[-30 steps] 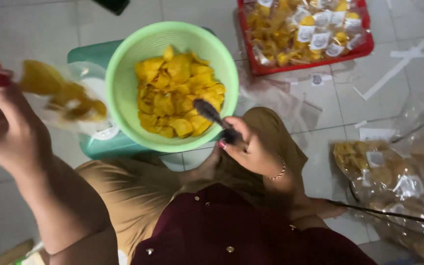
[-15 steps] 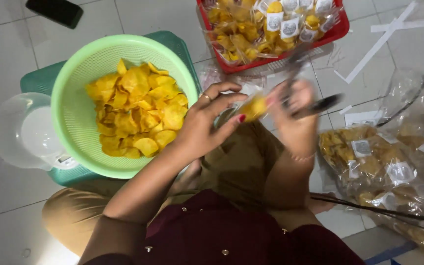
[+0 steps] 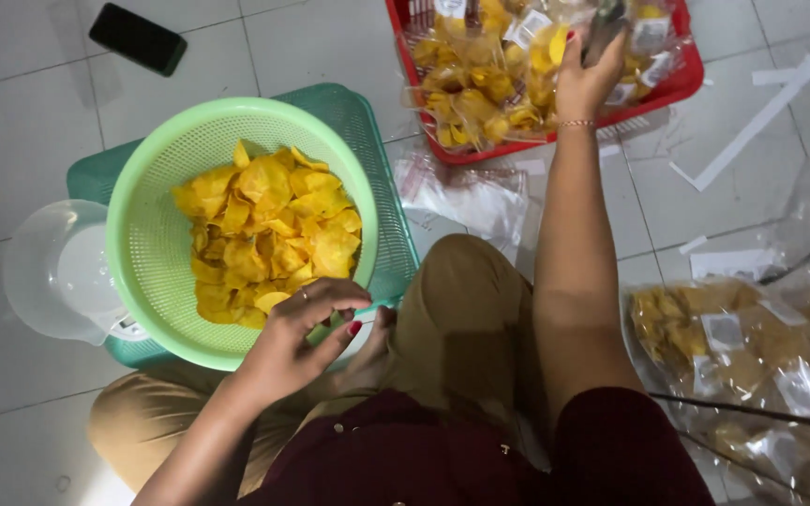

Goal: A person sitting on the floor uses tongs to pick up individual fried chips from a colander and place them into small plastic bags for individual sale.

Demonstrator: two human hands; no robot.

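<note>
So the person sits on the tiled floor [image 3: 11, 112] with a light green colander [image 3: 147, 253] full of yellow chips [image 3: 269, 234] sitting on a teal stool [image 3: 377, 159] right in front of their knees; the left hand [image 3: 307, 333] rests at the near rim of the colander, fingers curled in and pinched together at the tips, though I can't tell if there's anything between them; the right hand [image 3: 583, 80] is stretched way out over the red basket [image 3: 682, 80], closed around a small clear packet of chips [image 3: 555, 47] plus some dark tool [image 3: 604, 26] that's too blurry to name; my take on doing this bit well is to lay the packet flat on top of the other filled packets [image 3: 480, 84] rather than dropping it, since thin chips crack easily, and to keep the left hand steady on the rim so the colander doesn't slide off the stool; the chips look thin, wavy and bright yellow-orange, heaped toward the middle and right side of the colander, with the green mesh showing bare on the left; the packet in hand is see-through with a pale label, same as the ones in the basket; a clear plastic jug [image 3: 53, 272] sits just left of the stool, a dark phone [image 3: 138, 39] lies well apart at the top left, some empty plastic bags [image 3: 471, 197] lie between stool and basket, and more filled bags [image 3: 752, 347] pile up on the right.
</note>
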